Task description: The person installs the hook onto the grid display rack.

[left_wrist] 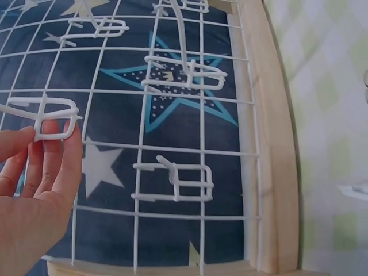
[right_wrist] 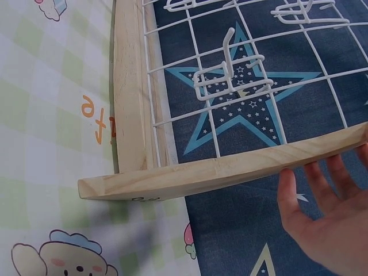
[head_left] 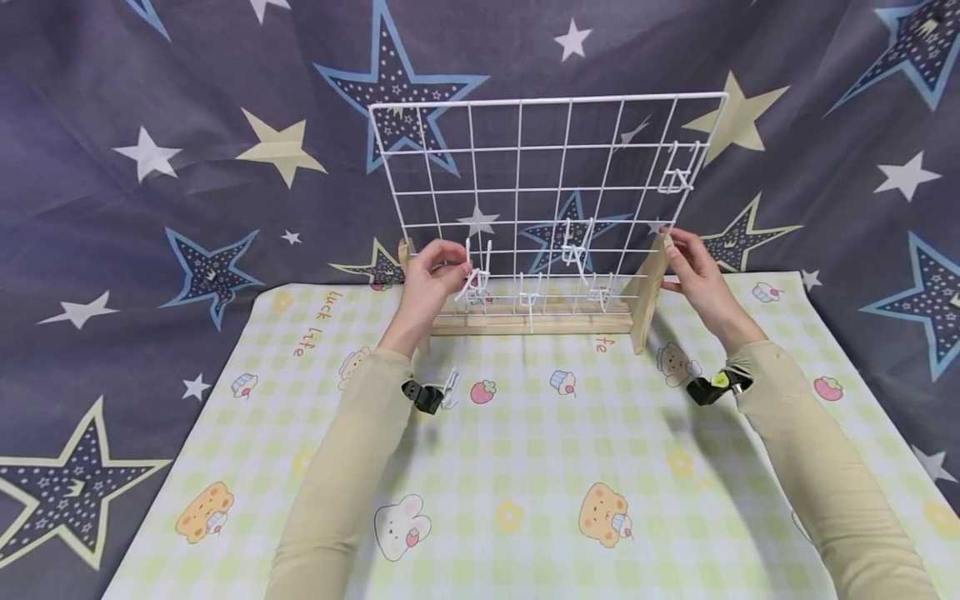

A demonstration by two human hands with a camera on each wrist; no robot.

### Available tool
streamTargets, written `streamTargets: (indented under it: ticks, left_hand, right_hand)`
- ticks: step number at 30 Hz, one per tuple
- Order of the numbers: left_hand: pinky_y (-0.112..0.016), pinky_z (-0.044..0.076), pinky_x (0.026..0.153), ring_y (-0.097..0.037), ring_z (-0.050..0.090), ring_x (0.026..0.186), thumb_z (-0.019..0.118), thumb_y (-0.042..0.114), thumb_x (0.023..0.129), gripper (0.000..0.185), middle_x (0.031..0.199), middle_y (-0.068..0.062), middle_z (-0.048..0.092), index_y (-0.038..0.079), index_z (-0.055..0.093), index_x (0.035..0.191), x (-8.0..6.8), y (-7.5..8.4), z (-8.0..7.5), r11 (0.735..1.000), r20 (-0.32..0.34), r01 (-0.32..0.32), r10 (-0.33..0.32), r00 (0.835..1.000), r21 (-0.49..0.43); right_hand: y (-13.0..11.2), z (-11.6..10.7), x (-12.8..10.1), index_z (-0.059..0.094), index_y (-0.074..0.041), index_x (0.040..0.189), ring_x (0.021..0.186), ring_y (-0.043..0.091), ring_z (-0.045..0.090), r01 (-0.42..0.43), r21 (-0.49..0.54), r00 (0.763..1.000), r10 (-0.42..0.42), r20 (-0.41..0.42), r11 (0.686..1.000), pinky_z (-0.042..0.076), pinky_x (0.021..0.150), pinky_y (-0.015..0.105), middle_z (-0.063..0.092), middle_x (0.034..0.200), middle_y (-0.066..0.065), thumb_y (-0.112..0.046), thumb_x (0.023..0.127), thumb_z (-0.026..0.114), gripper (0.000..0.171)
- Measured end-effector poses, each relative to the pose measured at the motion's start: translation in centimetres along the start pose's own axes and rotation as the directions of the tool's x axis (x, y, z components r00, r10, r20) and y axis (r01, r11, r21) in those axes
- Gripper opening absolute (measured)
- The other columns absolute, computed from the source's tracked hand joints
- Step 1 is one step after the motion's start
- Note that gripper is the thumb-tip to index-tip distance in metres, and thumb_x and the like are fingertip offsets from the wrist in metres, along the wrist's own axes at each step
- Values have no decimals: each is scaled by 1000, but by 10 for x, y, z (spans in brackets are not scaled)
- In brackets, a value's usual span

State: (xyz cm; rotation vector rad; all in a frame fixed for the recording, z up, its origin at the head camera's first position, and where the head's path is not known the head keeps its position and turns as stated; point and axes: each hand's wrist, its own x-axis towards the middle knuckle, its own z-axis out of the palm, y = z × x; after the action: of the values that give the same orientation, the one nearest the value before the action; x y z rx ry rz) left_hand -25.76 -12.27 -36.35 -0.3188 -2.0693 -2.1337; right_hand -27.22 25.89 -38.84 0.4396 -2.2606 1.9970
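Note:
A white wire grid panel stands upright in a wooden stand. Between thumb and fingers my left hand pinches a white wire hook against the lower left of the grid. Over at the right end, my right hand grips the stand's wooden side post near its top. In the right wrist view its thumb and fingers press along the post's edge. Other white hooks hang on the grid, among them a middle hook, a low hook and an upper right hook.
A loose white hook lies on the table by the left wrist, partly behind the wrist camera. The patterned tablecloth spreads in front of the stand. A dark star-printed curtain hangs close behind the grid.

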Motion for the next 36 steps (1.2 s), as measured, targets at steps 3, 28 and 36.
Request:
streamTargets:
  ticks: [3,28,36]
  left_hand:
    - [-25,55,69,-11,63,76,62,-11,87,16,90,-4,60,-4,59,102,7,3,7,1000,8,0,0,1000,-7]
    - [-34,58,69,-22,67,71,65,-16,83,15,79,-7,61,-8,62,96,30,11,38,994,-129,-4,-9,992,-105]
    - [-34,58,70,-20,67,68,65,-15,84,11,78,-10,61,-6,63,90,32,10,34,994,-125,49,-61,990,-95]
  right_hand:
    - [0,-1,-1,36,-10,146,122,22,40,-1,0,1000,1,-5,1000,50,81,18,40,135,8,-26,104,42,45]
    - [2,0,1,34,-7,147,118,19,43,-3,-10,1000,3,-13,1000,51,80,18,42,130,3,-26,104,42,47]
    - [2,0,0,36,-10,146,119,20,42,-5,-15,1000,5,-14,1000,50,80,18,41,131,5,-27,104,42,45]
